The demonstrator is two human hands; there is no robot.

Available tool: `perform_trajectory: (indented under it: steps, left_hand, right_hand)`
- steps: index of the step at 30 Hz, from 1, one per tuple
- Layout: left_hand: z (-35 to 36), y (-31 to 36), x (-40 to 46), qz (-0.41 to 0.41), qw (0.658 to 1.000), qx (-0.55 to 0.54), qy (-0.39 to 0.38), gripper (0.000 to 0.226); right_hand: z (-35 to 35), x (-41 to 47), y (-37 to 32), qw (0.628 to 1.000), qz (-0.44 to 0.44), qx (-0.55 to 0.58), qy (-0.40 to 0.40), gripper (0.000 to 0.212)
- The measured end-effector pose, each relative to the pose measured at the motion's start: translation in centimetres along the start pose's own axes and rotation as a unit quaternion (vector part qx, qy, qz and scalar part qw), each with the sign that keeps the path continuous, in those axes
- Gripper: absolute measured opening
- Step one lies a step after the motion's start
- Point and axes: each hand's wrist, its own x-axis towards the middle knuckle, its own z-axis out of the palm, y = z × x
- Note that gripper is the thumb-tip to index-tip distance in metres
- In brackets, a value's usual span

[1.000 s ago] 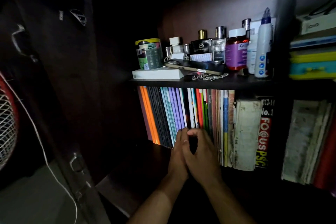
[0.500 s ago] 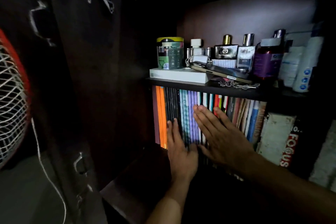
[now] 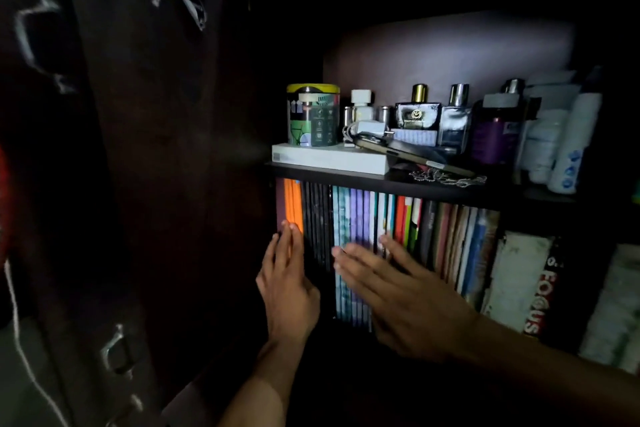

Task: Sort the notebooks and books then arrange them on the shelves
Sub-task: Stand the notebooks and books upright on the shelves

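1. We judge that we are at the tidying step: the notebooks [image 3: 349,246] already stand upright, spines out, on the lower shelf, below the shelf board [image 3: 398,180], and we are evening out the row.
2. Our left hand [image 3: 289,291] lies flat at the left end of the row, its fingers [image 3: 289,239] straight and together, their tips on the orange spines [image 3: 293,204]. It grips nothing.
3. Our right hand [image 3: 405,295] reaches in from the right with fingers spread and nearly straight over the purple and teal spines. It also holds nothing; whether the palm presses the spines we cannot tell.
4. The next move, as we judge it, calls for an even push with both flat hands so the spines line up, without tipping the thin notebooks sideways.
5. Counts, as far as the dim light allows: two hands; two orange spines, perhaps three; about five black ones; several teal and purple ones we cannot separate surely.
6. To the right stand thicker books [image 3: 519,281], one worn white, one with red lettering.
7. On the upper shelf we count one tin [image 3: 313,114], one flat white box [image 3: 329,158], one phone [image 3: 412,156] and a row of bottles [image 3: 457,121] too dark to count.
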Motion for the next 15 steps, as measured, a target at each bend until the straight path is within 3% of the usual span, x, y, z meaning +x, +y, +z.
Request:
perform_trajectory:
  steps: [7, 11, 15]
  left_hand:
    - [0.7, 0.6, -0.2, -0.014, 0.999, -0.028, -0.032, 0.114]
    - [1.9, 1.5, -0.8, 0.120, 0.992, -0.016, -0.026, 0.099]
    - [2.1, 1.2, -0.6, 0.138, 0.987, -0.034, -0.074, 0.098]
  right_hand:
    - [0.9, 1.4, 2.6, 0.996, -0.016, -0.077, -0.035, 0.088]
    - [0.8, 3.0, 1.6, 0.998, -0.011, -0.059, -0.021, 0.076]
    - [-1.1, 1.4, 2.0, 1.000, -0.002, -0.024, 0.002, 0.074]
